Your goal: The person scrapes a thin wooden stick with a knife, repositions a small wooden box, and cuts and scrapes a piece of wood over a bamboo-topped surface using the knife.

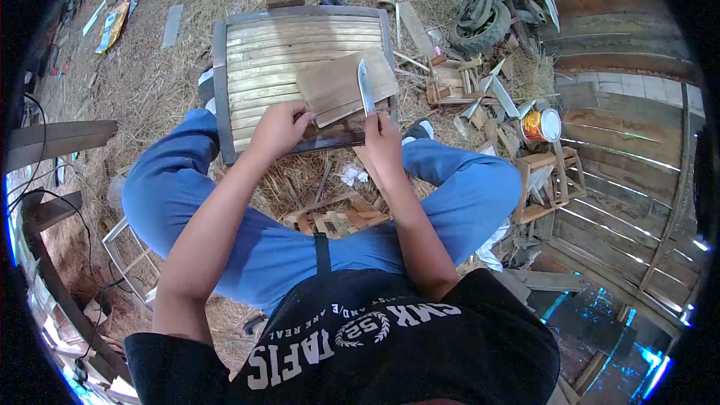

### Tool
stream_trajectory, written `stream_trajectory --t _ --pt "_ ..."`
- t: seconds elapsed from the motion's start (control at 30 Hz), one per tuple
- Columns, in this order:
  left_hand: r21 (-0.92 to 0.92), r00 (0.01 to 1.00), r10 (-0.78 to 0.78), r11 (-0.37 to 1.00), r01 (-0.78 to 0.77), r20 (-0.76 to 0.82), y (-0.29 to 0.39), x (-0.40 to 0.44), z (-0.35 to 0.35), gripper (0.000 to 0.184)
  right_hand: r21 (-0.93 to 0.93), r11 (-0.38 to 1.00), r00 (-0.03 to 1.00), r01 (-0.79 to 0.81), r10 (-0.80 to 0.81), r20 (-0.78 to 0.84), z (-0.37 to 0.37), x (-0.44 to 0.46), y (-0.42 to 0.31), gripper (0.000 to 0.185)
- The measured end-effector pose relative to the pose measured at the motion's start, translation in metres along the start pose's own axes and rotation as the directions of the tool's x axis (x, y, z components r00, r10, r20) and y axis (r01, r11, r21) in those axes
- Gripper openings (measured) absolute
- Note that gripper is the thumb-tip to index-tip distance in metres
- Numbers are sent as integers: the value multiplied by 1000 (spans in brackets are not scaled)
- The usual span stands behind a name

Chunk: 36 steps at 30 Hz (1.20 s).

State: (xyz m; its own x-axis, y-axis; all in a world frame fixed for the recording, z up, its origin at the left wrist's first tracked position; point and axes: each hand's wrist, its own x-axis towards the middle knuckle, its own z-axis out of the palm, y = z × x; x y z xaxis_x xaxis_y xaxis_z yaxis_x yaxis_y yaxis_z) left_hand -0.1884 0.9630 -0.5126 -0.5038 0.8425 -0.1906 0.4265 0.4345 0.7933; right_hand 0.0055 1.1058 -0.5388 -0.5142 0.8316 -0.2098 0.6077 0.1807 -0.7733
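Knife (pixel 366 88) gripped in our right hand (pixel 383 136), blade pointing away from us, long axis leaning slightly left, over the brown sheet (pixel 330 85) on the slatted tabletop (pixel 259 60); our left hand (pixel 279 130) curls at the sheet's edge, grip unclear

Dry straw (pixel 187 45) covers the floor (pixel 150 90), strewn with wood scraps. Along the right runs a wall (pixel 626 131) of horizontal boards, thin lines of daylight coming through its lower gaps. Near it are a labelled tin (pixel 541 126) and an open wooden frame (pixel 540 212), with a tyre (pixel 480 43) farther forward. A slatted bench (pixel 255 60) sits over the straw. On the left, a thick wooden beam (pixel 64 141) juts in, with bluish light along the edge
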Motion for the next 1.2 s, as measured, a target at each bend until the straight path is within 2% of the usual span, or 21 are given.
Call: stream_trajectory --t 0.07,0.17,0.3,0.37,0.47,0.6,0.67,0.7,0.73,0.8,0.83,0.87,0.93,1.0,1.07,1.1,1.13,1.2 --pt "-3 998 -63 998 63 29 -1 3 2 26 -153 988 1000 -12 8 -30 -4 0 -10 39" --pt "-44 991 -125 991 128 53 5 4 0 27 -104 993 999 -47 47 2 -4 6 -1 40" --pt "-11 990 -120 993 121 72 2 6 0 28 -112 993 999 -37 39 13 -3 4 -8 40" --pt "-51 983 -143 987 149 113 0 8 0 29 -228 974 1000 -5 2 -13 0 -7 -25 42" --pt "-131 983 -130 980 148 131 -9 9 3 30 -178 984 1000 -8 6 -12 0 -1 -18 42" --pt "-142 981 -130 978 150 144 -18 11 9 30 -184 981 998 -63 60 -26 13 -9 -19 42" --pt "-108 982 -118 985 135 149 -16 11 8 27 -106 994 1000 30 -30 -1 10 -13 -26 42" --pt "-108 982 -118 985 134 147 -14 11 6 27 -210 977 999 -37 44 28 2 -8 -30 42" --pt "-90 981 -127 986 141 146 -11 11 5 29 -210 977 999 -36 43 27 2 -5 -27 42" --pt "-77 980 -138 986 150 140 -5 11 3 31 -90 994 995 -67 60 -82 4 -2 -20 41" --pt "-67 980 -138 987 148 142 -3 11 2 31 -220 975 1000 -6 0 -28 12 -10 -20 41" --pt "-55 980 -139 987 148 143 -3 11 0 32 -221 975 1000 4 -9 -22 21 -16 -20 41" --pt "-77 985 -119 989 129 124 -10 12 6 33 -251 959 991 132 -120 63 31 -27 -21 42" --pt "-92 990 -89 991 99 108 -13 12 8 34 -220 967 991 129 -117 65 17 -15 -21 42" --pt "-41 987 -117 992 122 111 -11 12 8 33 -148 980 991 -131 135 15 1 -2 -31 43" --pt "-42 988 -117 992 122 105 -13 12 8 33 -169 980 992 -104 90 -90 12 -6 -28 43" --pt "-59 990 -99 993 106 102 -15 13 10 33 -173 980 992 -100 86 -87 22 -12 -24 43" --pt "-79 992 -78 993 86 99 -15 13 12 33 -222 964 987 148 -157 -20 33 -22 -22 42"
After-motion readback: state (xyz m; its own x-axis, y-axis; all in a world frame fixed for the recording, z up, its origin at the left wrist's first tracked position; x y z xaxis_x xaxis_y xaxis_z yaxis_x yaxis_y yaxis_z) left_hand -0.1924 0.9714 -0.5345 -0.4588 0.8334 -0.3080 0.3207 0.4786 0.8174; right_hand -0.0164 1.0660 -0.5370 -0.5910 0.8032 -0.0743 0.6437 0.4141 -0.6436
